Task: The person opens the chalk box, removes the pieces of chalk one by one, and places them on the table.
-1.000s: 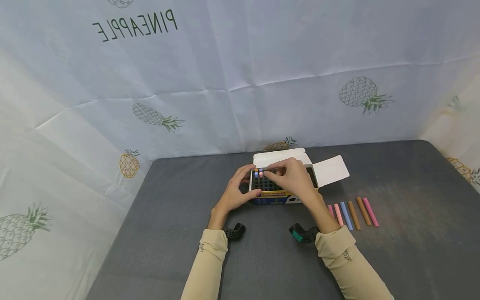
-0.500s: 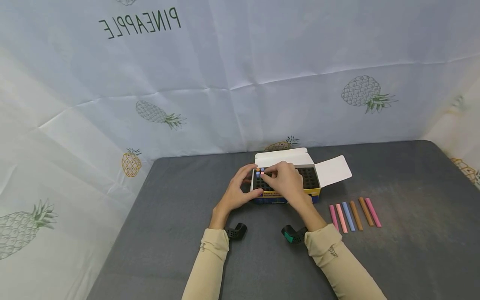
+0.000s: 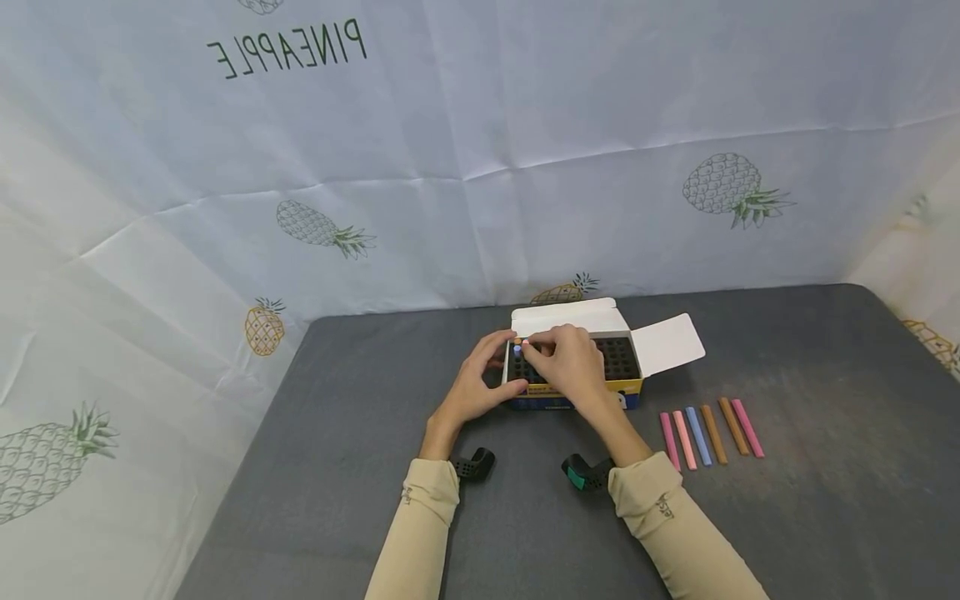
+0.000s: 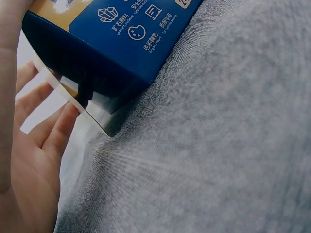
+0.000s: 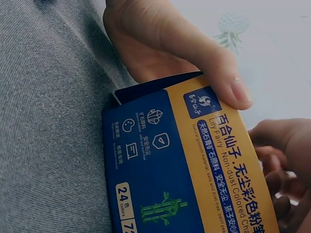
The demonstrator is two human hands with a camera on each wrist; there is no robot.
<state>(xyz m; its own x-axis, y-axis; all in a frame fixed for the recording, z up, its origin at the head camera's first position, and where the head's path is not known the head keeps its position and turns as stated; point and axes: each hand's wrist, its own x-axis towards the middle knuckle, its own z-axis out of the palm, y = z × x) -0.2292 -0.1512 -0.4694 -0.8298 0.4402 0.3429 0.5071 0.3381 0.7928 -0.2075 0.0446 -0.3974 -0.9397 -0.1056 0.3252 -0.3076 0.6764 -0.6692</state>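
Note:
A chalk box with blue and yellow sides stands on the grey table, its lid raised at the back. Inside is a black holder full of round holes. My left hand grips the box's left end, thumb on the front face, fingers behind the side, as the left wrist view shows. Over the holder's back left, my right hand pinches a pink chalk stick between thumb and index finger. An orange chalk stick and a blue chalk stick stand in holes beside it.
Right of the box, several chalk sticks lie in a row on the table: two pinks at the left, a blue one, two browns and another pink. The white side flap sticks out rightward. A pineapple-print cloth hangs behind.
My right hand has moved left onto the pink chalk stick and taken hold of it. Its tip now sits higher, covering the blue tip behind. My left hand keeps its grip.

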